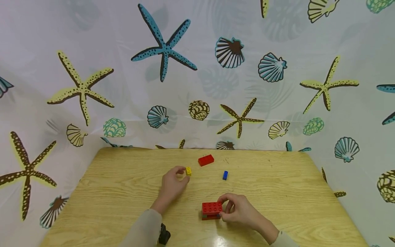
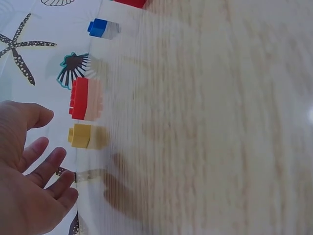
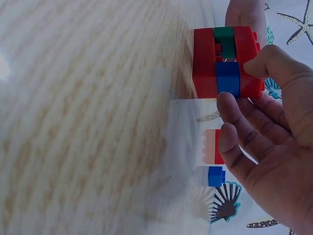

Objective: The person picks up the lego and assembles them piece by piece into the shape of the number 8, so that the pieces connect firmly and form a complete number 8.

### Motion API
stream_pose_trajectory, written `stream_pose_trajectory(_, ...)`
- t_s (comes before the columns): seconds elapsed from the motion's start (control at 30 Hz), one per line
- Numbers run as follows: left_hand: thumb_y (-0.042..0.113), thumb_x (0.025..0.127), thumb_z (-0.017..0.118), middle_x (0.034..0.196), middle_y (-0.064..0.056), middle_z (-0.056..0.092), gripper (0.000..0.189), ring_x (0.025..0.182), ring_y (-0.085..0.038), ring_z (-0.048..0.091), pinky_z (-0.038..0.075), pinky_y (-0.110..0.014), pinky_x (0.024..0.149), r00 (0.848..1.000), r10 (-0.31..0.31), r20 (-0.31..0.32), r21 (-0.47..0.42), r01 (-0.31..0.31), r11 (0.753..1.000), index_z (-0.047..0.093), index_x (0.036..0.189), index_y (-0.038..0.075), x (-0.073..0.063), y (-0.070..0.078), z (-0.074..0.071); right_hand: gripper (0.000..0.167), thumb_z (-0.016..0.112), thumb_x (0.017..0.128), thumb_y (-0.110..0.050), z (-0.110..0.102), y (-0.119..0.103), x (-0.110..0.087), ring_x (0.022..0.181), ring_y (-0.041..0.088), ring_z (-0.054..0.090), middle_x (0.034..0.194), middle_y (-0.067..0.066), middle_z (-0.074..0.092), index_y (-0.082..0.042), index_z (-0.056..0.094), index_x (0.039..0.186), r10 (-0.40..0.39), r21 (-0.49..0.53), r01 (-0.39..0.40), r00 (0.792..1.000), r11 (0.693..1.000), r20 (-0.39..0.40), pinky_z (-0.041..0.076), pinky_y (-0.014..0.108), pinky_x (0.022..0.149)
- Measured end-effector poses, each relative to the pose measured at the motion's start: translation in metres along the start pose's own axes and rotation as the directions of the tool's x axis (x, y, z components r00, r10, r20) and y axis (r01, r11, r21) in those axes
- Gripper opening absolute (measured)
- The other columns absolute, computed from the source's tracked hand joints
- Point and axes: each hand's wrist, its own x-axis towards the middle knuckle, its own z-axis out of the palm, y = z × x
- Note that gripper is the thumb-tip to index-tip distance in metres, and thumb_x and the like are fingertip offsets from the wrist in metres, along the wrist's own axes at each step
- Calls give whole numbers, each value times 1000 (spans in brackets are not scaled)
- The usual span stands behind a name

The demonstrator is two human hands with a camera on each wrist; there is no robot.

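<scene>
A small yellow brick [image 1: 188, 171] stands on the table, with the thumb and fingers of my left hand [image 1: 173, 183] spread around its near left side. In the left wrist view a gap shows between these fingers and the yellow brick [image 2: 80, 136]. My right hand [image 1: 242, 211] pinches the right end of a brick stack [image 1: 212, 208] at the front. That stack has a red brick above and another below, with a blue brick [image 3: 228, 78] and a green brick [image 3: 226, 41] between them. The right thumb lies against the upper red brick.
Behind the yellow brick lies a loose red brick [image 1: 206, 160], and a small blue brick [image 1: 225, 175] stands to its right. The wooden table [image 1: 277, 178] ends at a patterned cloth [image 1: 197, 79] at the back and sides. A black object [image 1: 164, 235] sits by the left sleeve.
</scene>
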Motion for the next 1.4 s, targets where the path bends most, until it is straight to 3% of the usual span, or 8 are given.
stream_pose_trajectory(0.13, 13, 94, 77, 125, -20, 72, 37, 111, -37, 69, 60, -48, 85, 1000, 19, 4, 26, -19, 999, 70, 129, 2, 3, -3, 1, 30, 80, 90, -17, 0, -1, 0, 74, 2, 64, 105, 4, 74, -14, 71, 118, 1, -2, -1, 1000, 1000, 2, 53, 22, 64)
stream_pose_trajectory(0.3, 17, 96, 77, 132, -21, 70, 42, 125, -41, 64, 53, -56, 103, 999, 32, 22, 88, -34, 996, 68, 133, 1, 7, -9, 2, 30, 80, 90, -17, 0, -1, 0, 74, 2, 64, 102, 7, 74, -13, 71, 119, 11, 3, -11, 1000, 1000, 9, 53, 22, 64)
stream_pose_trajectory(0.4, 21, 97, 76, 140, -21, 66, 45, 140, -45, 54, 43, -61, 116, 999, 30, 38, 135, -35, 990, 66, 137, 1, 10, -14, 2, 30, 80, 90, -17, 0, -1, 0, 74, 2, 64, 101, 7, 74, -13, 71, 119, 12, 6, -12, 1000, 1000, 11, 53, 22, 64)
stream_pose_trajectory(0.53, 25, 99, 73, 148, -22, 61, 49, 152, -50, 36, 30, -66, 123, 997, 12, 75, 164, -24, 986, 63, 141, 2, 14, -17, 3, 30, 80, 90, -17, 0, -1, 1, 75, 2, 64, 101, 7, 74, -13, 71, 119, 9, 8, -10, 1000, 1000, 14, 53, 22, 64)
stream_pose_trajectory(1.0, 27, 100, 73, 150, -22, 58, 53, 153, -52, 32, 32, -67, 121, 995, 12, 101, 190, -31, 981, 60, 145, 2, 25, -25, 10, 31, 80, 90, -18, -1, 0, 1, 75, 2, 64, 104, 7, 74, -14, 70, 120, 23, 6, -23, 1000, 1000, 18, 53, 22, 64)
stream_pose_trajectory(1.4, 22, 101, 72, 147, -26, 59, 51, 151, -56, 34, 29, -68, 122, 991, 62, 120, 209, -86, 974, 59, 144, -3, 25, -24, 12, 30, 79, 91, -18, -1, 1, 0, 74, 2, 64, 105, 6, 74, -14, 70, 120, 23, 4, -23, 1000, 1000, 16, 52, 22, 63)
